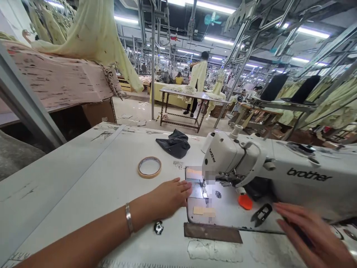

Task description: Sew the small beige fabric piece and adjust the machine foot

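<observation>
My left hand (167, 199) lies flat on the white table, fingers together, fingertips touching the left edge of the sewing machine's bed (223, 216) near the needle plate (198, 186). It holds nothing. A metal bangle circles that wrist. My right hand (309, 230) rests palm down at the bed's front right, over a thin dark object; whether it grips it is unclear. Black thread snips (261, 214) lie just left of that hand. The white Brother sewing machine (251, 160) stands behind both hands.
A roll of tape (150, 167) and a dark folded cloth (174, 143) lie on the table (83, 186) beyond my left hand. A small metal bobbin case (158, 227) sits by my wrist. An orange part (245, 201) lies on the bed. A person stands at a far table (192, 95).
</observation>
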`<control>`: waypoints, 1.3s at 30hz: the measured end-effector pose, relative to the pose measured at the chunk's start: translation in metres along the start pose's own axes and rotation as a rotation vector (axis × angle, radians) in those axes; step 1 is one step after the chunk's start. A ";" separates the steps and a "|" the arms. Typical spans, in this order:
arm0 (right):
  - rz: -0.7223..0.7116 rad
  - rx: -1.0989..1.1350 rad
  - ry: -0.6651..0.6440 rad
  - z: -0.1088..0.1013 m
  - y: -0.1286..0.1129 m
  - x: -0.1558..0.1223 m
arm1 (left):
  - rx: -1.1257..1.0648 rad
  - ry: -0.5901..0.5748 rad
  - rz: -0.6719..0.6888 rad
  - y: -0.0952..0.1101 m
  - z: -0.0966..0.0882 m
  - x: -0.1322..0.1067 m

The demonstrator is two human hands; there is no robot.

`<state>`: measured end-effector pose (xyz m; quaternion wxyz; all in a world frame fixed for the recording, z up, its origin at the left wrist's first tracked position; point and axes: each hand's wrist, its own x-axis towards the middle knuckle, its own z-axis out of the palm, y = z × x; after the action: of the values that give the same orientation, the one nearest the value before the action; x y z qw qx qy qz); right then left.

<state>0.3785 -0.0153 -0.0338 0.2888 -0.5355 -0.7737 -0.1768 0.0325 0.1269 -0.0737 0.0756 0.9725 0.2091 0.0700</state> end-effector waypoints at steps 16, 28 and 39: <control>-0.102 0.051 -0.342 0.066 -0.036 0.034 | 0.128 0.191 -0.045 -0.015 -0.011 -0.027; -0.110 0.085 -0.494 0.111 -0.026 0.056 | 0.082 0.231 -0.053 -0.014 0.006 -0.026; -0.130 0.085 -0.498 0.114 -0.024 0.053 | 0.064 0.211 -0.053 -0.015 0.007 -0.025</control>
<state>0.3130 0.0810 -0.0870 0.1000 -0.4989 -0.8605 -0.0250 0.0050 0.1287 -0.0858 0.0239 0.9558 0.2435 0.1632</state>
